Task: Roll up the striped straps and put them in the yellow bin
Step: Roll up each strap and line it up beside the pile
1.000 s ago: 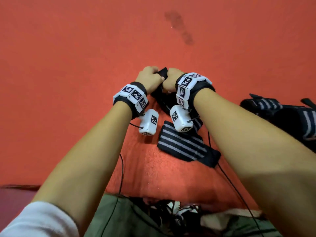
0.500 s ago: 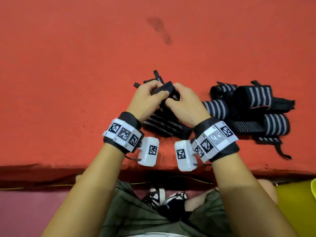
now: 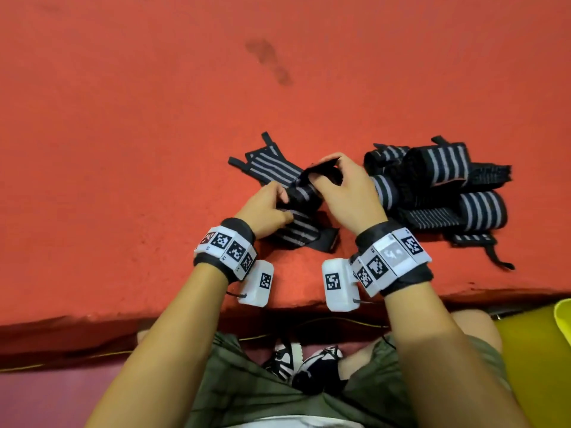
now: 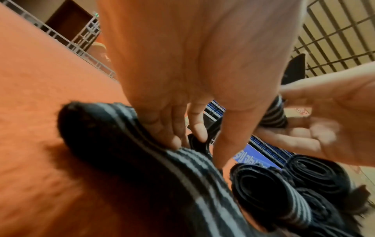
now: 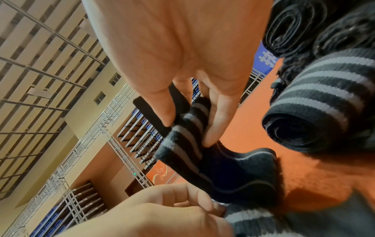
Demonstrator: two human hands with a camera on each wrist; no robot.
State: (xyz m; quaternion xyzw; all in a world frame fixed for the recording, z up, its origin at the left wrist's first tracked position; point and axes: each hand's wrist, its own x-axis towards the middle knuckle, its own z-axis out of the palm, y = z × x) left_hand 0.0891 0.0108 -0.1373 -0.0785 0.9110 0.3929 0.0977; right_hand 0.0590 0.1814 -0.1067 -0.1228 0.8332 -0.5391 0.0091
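Now my right hand [image 3: 346, 193] pinches the strap [image 3: 301, 193] end and my left hand [image 3: 265, 211] grips its middle at mat [image 3: 123, 149] centre, starting a tight roll, bin [image 3: 537, 359] waiting at four o'clock.

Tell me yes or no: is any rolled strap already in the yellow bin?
No: the rolled straps lie on the red mat, beside the yellow bin.
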